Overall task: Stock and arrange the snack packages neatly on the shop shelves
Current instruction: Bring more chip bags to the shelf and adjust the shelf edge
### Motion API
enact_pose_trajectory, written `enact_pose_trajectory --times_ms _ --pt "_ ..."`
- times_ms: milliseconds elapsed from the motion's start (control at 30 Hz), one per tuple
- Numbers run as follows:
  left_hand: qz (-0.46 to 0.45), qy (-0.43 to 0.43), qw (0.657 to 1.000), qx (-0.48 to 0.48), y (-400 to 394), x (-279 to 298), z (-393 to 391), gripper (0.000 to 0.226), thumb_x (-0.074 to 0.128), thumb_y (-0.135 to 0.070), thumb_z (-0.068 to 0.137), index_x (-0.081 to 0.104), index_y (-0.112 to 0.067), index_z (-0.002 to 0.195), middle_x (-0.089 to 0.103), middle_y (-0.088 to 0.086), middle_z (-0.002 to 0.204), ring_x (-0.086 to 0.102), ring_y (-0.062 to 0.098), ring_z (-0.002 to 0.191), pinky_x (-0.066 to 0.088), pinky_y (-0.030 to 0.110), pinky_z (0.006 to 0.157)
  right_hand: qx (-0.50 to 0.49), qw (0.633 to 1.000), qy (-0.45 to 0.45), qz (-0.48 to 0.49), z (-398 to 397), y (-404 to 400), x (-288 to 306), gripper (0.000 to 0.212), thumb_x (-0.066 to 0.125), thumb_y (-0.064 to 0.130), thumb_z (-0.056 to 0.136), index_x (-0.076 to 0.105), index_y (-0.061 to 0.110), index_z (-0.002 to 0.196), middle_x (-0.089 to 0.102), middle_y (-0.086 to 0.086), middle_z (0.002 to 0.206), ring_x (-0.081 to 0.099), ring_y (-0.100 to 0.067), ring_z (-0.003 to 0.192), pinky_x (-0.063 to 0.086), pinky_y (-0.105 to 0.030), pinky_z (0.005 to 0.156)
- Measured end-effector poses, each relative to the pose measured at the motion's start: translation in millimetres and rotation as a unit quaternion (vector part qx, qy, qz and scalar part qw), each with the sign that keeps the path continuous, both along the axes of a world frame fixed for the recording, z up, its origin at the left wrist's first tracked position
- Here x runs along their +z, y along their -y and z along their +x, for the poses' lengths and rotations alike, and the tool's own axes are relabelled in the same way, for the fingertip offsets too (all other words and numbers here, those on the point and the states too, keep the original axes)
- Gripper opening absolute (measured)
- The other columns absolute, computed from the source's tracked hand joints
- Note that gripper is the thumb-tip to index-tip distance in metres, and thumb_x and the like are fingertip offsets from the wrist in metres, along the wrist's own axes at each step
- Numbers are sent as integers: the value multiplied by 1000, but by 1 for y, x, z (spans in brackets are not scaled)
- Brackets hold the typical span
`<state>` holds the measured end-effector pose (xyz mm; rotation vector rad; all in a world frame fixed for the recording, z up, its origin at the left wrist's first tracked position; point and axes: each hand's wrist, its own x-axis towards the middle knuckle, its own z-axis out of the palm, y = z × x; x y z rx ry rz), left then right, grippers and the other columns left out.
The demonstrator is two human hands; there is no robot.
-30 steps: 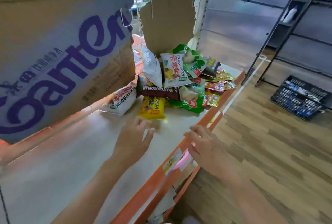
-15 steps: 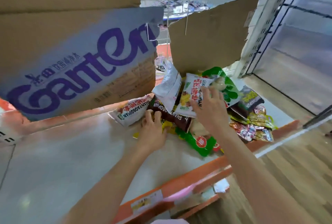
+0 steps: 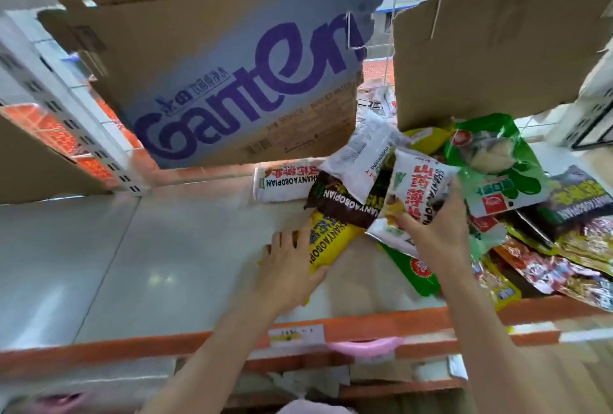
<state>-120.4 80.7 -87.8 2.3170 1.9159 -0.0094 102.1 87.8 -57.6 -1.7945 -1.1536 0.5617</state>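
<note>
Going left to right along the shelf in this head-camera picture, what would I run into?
Bare shelf surface → left hand gripping the yellow packet → right hand gripping the white packet → green bag → dark packet at the far right.

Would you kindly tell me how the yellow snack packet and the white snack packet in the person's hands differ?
The yellow snack packet lies on the white shelf under the left hand, partly beneath a dark brown packet; the white snack packet with red lettering is lifted atop the pile in the grip of the right hand. Yellow versus white wrapper. Both read SHANYAOBOPIAN.
</note>
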Motion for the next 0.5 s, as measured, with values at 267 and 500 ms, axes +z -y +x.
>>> enact_pose_trajectory --times_ms 267,500 --pt "19 194 967 165 61 25 -39 71 76 -32 68 42 -13 127 54 10 117 57 35 101 39 32 74 236 970 44 48 -73 60 -34 61 78 5 65 48 -2 118 35 -4 104 45 -27 99 33 -20 81" --pt "98 242 925 277 128 32 -93 62 79 -29 66 47 -19 118 62 4 105 60 26 91 47 34 75 329 943 -34 22 -109 53 -35 56 75 6 71 43 14 117 52 4 103 50 -7 92 45 -18 86"
